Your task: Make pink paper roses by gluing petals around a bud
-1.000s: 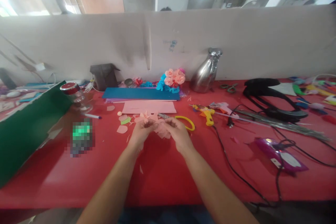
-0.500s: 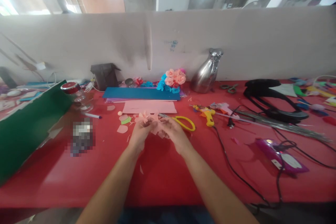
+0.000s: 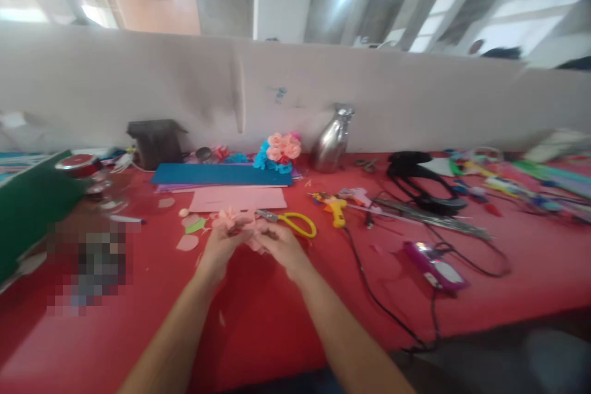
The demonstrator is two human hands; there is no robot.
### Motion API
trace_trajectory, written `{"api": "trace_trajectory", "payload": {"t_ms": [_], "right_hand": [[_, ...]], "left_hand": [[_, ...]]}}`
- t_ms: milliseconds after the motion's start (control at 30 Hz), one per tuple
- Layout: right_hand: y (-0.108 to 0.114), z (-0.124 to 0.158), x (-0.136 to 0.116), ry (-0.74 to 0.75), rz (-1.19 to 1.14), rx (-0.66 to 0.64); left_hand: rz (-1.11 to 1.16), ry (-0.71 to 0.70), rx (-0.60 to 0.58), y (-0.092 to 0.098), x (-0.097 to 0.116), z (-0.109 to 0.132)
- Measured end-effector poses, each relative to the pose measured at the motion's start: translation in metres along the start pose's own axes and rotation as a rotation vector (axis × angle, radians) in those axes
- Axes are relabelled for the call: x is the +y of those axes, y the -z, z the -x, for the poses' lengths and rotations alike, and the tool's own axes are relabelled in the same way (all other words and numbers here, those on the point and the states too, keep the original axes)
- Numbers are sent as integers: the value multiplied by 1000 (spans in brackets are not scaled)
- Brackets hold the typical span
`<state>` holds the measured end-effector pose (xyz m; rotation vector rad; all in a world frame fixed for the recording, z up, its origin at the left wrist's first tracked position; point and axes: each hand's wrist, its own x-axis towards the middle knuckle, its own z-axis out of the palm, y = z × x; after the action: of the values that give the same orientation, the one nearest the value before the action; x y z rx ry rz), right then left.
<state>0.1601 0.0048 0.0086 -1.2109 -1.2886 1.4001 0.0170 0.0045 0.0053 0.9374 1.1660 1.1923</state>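
My left hand (image 3: 220,247) and my right hand (image 3: 279,248) meet over the red table (image 3: 258,314), fingers pinched together on a small pink paper flower piece (image 3: 252,235) held between them. More pink petals (image 3: 227,217) lie just behind my left hand. Yellow-handled scissors (image 3: 290,222) rest right behind my right hand. A pink paper sheet (image 3: 237,199) lies beyond, in front of a blue sheet (image 3: 221,174). The picture is blurred, so the fingertips are hard to make out.
A yellow glue gun (image 3: 333,207) with a black cable, a purple device (image 3: 434,265), a silver vase (image 3: 331,140), a bunch of paper flowers (image 3: 279,151), a dark box (image 3: 156,143), a jar (image 3: 87,173) and a green sheet (image 3: 28,209) stand about. A white partition (image 3: 323,92) closes the back.
The view has swung right and tilted, so everything slid left in the picture. My hands stay together on the pink paper piece, slightly closer to each other.
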Motion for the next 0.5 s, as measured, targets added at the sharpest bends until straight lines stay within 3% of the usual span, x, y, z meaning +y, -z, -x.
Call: {"api": "trace_trajectory", "payload": {"t_ms": [67,133,233,300,400,500], "right_hand": [[12,0,-3,44,48,69],[38,-1,-5,95,187,217],[101,0,-7,89,650,562],[146,2,-9,24,780,716],[193,4,-10,-101,892,783],[200,-4,-7,-179,952,705]], "left_hand": [[-68,46,-10,3,-3,-1],[-126,83,-18,6,-7,-3],[-187,101,-63,7,-11,-2],[-237,79,-41,5,-14,0],[-272,83,-50,3,-15,4],[-305,68,-78,2,-16,5]]}}
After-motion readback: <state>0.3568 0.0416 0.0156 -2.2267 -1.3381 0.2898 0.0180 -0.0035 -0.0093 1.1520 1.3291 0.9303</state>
